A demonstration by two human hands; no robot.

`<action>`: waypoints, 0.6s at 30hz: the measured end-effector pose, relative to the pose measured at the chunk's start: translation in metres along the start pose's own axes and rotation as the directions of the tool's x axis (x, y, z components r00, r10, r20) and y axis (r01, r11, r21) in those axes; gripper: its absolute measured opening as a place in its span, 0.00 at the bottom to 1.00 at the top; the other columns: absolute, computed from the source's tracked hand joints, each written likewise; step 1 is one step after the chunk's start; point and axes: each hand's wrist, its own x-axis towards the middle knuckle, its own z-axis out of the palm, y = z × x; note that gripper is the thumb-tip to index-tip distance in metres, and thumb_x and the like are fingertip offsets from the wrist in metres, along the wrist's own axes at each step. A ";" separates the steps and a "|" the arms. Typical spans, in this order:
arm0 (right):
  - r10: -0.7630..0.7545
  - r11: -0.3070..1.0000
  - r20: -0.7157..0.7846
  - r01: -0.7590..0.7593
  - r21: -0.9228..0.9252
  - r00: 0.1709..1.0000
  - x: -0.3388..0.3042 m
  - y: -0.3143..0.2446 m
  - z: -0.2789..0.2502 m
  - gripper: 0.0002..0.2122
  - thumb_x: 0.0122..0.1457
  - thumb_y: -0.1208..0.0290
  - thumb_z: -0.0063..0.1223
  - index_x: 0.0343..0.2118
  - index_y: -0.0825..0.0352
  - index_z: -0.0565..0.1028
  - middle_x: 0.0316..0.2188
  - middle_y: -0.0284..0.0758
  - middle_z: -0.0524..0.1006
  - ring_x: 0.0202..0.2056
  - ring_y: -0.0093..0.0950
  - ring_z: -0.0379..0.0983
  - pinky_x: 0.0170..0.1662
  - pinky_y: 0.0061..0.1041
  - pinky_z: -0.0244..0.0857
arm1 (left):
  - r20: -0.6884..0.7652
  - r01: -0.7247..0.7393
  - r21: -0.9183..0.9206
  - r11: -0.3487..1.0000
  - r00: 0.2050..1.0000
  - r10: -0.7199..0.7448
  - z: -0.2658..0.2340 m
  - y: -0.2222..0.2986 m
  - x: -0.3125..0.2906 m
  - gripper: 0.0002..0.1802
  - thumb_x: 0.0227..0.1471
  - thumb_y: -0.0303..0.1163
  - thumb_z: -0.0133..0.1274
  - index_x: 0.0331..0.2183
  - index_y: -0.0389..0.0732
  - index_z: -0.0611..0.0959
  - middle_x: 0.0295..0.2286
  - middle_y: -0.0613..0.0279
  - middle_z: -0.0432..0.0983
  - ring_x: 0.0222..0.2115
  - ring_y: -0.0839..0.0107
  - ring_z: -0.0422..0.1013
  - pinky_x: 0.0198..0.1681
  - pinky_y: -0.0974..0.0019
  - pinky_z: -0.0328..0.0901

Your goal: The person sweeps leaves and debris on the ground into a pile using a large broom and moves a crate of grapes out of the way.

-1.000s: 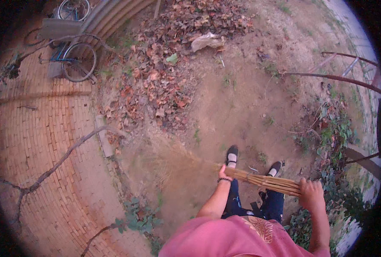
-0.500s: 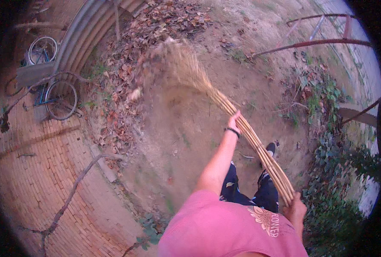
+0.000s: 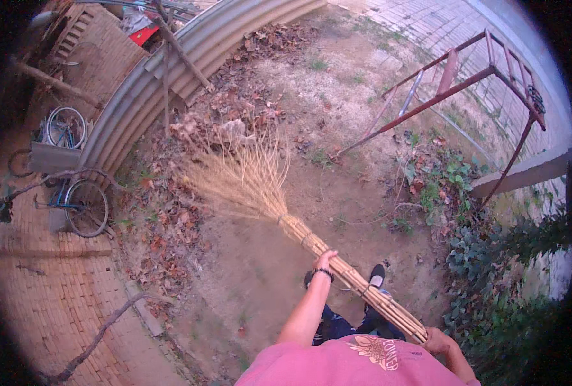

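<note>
A long broom (image 3: pixel 311 243) of bundled canes, tied at several places, slants across the ground in front of me. My left hand (image 3: pixel 325 260) is wrapped round the middle of its handle, a dark bracelet at the wrist. At the handle's near end, by my right side, my right hand (image 3: pixel 435 341) is closed on the canes. The broom's spread bristles (image 3: pixel 250 174) reach toward a band of dry brown leaves (image 3: pixel 176 222), and their left part is blurred. Fluffy pale debris (image 3: pixel 231 130) lies just beyond the bristle tips.
Corrugated sheeting (image 3: pixel 115 119) curves along the far left, with a bicycle (image 3: pixel 88 207) behind it. Brick paving (image 3: pixel 48 302) and a bare branch (image 3: pixel 106 328) are at the left. A rusty metal frame (image 3: pixel 427 103) stands far right, above leafy plants (image 3: pixel 485 270).
The bristles have come down and nearer in the view, fanning out wider. My left hand has moved left and closer, and my right hand slightly closer. The view has tilted up, showing more beyond.
</note>
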 end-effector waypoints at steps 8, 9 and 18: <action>-0.085 0.961 -0.054 0.067 -0.269 0.995 0.000 0.060 -0.067 0.20 0.28 0.62 0.58 0.26 0.69 0.71 0.20 0.41 0.72 0.24 0.31 0.70 0.27 0.28 0.63 | 0.064 0.285 -0.198 0.938 0.958 -0.278 -0.046 -0.116 -0.030 0.14 0.30 0.28 0.56 0.24 0.40 0.70 0.23 0.60 0.68 0.26 0.63 0.67 0.33 0.59 0.65; -0.077 0.940 -0.121 0.031 -0.341 0.990 0.004 0.068 -0.073 0.21 0.27 0.62 0.59 0.26 0.69 0.71 0.21 0.43 0.72 0.26 0.34 0.70 0.29 0.30 0.64 | 0.053 0.273 -0.234 0.933 0.962 -0.268 -0.050 -0.131 -0.029 0.13 0.31 0.28 0.56 0.24 0.41 0.70 0.23 0.60 0.68 0.26 0.63 0.67 0.33 0.59 0.65; -0.137 0.690 -0.485 -0.268 -0.672 0.864 -0.067 0.023 -0.066 0.21 0.22 0.69 0.59 0.23 0.69 0.64 0.19 0.45 0.70 0.24 0.44 0.67 0.26 0.34 0.62 | 0.353 0.565 -0.168 0.808 0.800 -0.486 0.025 -0.158 -0.032 0.13 0.38 0.36 0.51 0.25 0.36 0.71 0.20 0.56 0.69 0.24 0.61 0.69 0.29 0.56 0.65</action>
